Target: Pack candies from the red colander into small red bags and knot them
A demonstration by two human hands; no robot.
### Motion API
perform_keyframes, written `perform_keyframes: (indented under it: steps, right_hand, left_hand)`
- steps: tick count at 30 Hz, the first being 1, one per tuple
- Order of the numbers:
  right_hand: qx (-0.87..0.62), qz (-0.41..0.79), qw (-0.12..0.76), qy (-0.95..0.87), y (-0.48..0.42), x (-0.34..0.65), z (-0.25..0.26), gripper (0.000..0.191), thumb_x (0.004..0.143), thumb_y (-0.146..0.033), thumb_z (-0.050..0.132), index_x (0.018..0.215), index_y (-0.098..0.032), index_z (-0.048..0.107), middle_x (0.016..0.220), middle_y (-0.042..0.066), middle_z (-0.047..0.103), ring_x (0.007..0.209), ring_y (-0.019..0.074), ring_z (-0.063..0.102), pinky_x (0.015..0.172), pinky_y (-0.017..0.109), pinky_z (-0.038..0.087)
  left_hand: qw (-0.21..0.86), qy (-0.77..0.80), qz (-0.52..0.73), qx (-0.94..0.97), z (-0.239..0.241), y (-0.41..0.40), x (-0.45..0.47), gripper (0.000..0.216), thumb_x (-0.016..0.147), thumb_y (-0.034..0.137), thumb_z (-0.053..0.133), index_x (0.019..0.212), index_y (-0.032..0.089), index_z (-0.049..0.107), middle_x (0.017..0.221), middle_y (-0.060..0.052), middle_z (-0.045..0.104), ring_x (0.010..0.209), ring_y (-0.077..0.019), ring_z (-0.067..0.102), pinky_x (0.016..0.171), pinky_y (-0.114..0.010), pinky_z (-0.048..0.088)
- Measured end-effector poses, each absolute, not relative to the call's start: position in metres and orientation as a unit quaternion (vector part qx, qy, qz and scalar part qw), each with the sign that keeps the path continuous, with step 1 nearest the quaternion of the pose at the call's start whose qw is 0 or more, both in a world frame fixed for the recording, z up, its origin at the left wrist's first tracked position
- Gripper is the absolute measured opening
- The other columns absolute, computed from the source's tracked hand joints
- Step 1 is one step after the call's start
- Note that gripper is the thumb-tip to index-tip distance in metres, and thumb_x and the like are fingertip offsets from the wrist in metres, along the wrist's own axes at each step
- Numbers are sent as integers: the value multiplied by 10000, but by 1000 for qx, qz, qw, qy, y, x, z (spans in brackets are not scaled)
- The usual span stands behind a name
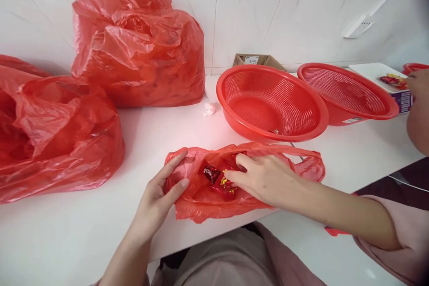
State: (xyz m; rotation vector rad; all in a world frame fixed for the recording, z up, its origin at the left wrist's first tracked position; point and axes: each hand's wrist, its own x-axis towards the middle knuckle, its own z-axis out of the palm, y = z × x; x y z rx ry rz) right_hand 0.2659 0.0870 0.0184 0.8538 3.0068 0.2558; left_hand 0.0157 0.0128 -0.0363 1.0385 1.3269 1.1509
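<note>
Taking the open red bag (208, 203) as the centre of my clock, with twelve straight ahead toward the tiled wall, I judge that I am at the handling step: reaching in among the small wrapped pieces. The bag lies on the white counter (140, 228) right in front of me. My left hand (157, 201) sits at its nine o'clock edge, thumb and fingers spread apart, against the film. My right hand (266, 178) comes in from three o'clock, fingers bent down into the mouth, the index at the red-and-yellow piece (228, 191); whether it is clamped on that or merely touching, I cannot tell. A dark wrapped piece (212, 173) lies just beside it, toward ten o'clock. I'd say the next move calls for a light fingertip pinch on wrapper alone, without catching the thin film, while the left hand steadies the edge. The near colander (254, 111) stands at one o'clock, the far colander (348, 94) at two, and the upright full bag (140, 60) at eleven, so one o'clock is my closest rim to mind.
</note>
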Motion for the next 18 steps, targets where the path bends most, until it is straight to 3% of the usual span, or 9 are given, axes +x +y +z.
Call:
perform_keyframes:
  steps: [4, 9, 14, 18]
  right_hand:
    - [296, -9, -1, 955, 88, 279, 27, 276, 931, -216, 541, 1181, -283, 639, 893, 25, 636, 597, 133, 553, 487, 258, 282]
    - [318, -47, -59, 945, 94, 288, 30, 250, 959, -154, 460, 1151, -210, 611, 1039, 57, 693, 810, 200, 663, 597, 287, 434]
    - [334, -74, -128, 931, 95, 290, 27, 278, 945, -146, 496, 1221, -175, 523, 1047, 61, 704, 854, 198, 678, 685, 295, 492]
    - [328, -77, -148, 930, 99, 288, 25, 201, 939, -118, 498, 1113, -194, 560, 1025, 27, 694, 867, 175, 661, 720, 281, 481]
  left_hand:
    - [494, 569, 492, 436, -39, 15, 17, 602, 843, 415, 678, 1407, 295, 505, 1438, -68, 533, 1303, -311, 503, 1075, -415, 420]
    - [466, 597, 463, 460, -40, 16, 18, 590, 869, 417, 635, 1425, 297, 479, 1392, -71, 568, 1226, -292, 562, 997, -381, 470]
    - [445, 608, 443, 485, -41, 16, 17, 599, 880, 418, 608, 1443, 288, 455, 1338, -85, 604, 1056, -262, 647, 875, -350, 514]
    - [438, 605, 444, 494, -43, 16, 16, 581, 888, 403, 600, 1441, 295, 457, 1368, -71, 583, 1197, -287, 577, 980, -379, 464]
